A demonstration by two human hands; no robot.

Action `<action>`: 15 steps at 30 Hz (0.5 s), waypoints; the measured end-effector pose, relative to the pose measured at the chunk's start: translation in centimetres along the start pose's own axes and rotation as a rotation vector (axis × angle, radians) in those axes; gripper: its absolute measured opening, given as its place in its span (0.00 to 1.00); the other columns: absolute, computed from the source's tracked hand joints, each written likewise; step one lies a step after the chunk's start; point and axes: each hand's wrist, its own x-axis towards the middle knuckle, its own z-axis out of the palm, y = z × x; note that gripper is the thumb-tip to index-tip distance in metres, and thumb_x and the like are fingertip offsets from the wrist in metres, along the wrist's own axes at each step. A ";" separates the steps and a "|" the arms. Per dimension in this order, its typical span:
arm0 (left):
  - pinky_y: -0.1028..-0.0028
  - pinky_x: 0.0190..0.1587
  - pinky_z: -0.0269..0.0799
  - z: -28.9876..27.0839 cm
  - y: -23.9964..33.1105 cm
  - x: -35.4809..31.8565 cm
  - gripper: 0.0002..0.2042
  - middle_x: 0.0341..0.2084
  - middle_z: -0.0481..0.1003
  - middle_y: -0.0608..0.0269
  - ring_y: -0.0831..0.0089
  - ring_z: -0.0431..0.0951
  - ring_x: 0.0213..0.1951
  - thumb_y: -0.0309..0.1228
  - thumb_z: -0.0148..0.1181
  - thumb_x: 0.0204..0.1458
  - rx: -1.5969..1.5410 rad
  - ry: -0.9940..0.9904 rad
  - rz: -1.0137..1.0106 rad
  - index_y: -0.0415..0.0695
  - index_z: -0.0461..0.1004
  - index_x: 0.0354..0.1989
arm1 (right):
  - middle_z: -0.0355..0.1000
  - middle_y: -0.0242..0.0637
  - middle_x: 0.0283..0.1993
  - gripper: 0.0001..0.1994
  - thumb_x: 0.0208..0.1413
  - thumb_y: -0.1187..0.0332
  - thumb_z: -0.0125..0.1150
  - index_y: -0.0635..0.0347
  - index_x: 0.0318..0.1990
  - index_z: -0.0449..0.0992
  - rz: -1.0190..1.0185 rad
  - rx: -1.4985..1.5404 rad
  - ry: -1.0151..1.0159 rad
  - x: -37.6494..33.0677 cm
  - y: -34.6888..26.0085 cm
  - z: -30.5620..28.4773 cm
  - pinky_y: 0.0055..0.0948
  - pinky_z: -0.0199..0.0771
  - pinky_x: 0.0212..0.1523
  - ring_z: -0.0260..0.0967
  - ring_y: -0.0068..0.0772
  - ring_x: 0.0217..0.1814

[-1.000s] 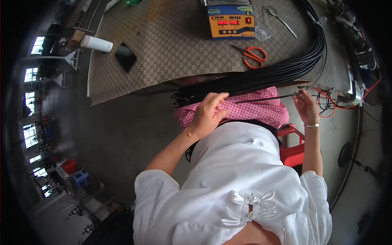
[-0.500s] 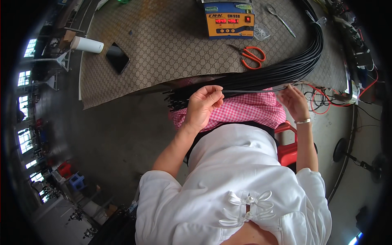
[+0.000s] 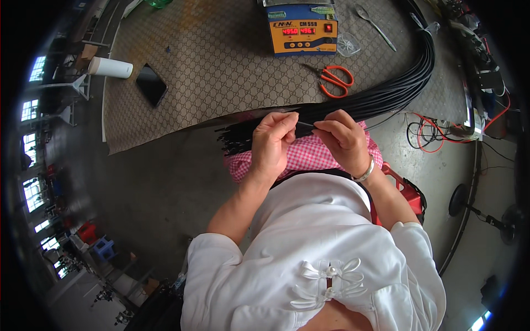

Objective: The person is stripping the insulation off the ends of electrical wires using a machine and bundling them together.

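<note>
A single black cable [image 3: 305,130] stretches across the short gap between my two hands, over my lap. My left hand [image 3: 273,139] pinches it between thumb and index finger. On the other side, my right hand [image 3: 346,142] also has its fingertips closed on the cable, whose tail trails off to the right. Just behind both hands lies a thick bundle of black cables [image 3: 386,94], its cut ends fanning out at the left and its far part curving up the right of the table. A pink checked cloth [image 3: 309,156] covers my lap beneath the hands.
On the patterned table [image 3: 210,71] sit orange-handled scissors [image 3: 335,81], a blue and yellow box with a red display [image 3: 302,34], a spoon [image 3: 375,27], a phone [image 3: 150,85] and a white tumbler [image 3: 110,67]. A red stool [image 3: 406,193] is under me; loose wires [image 3: 433,135] hang at the right.
My right hand has moved left along the cable, from far right to close beside my left hand. My left hand stays in nearly the same place, still pinching.
</note>
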 end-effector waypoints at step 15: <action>0.82 0.33 0.67 3.3 0.6 2.2 0.10 0.28 0.72 0.66 0.81 0.69 0.29 0.31 0.50 0.55 -0.143 -0.242 -0.139 0.38 0.71 0.40 | 0.64 0.27 0.23 0.06 0.54 0.73 0.54 0.66 0.37 0.72 0.767 0.983 0.026 -0.3 2.0 -2.3 0.14 0.53 0.20 0.54 0.13 0.20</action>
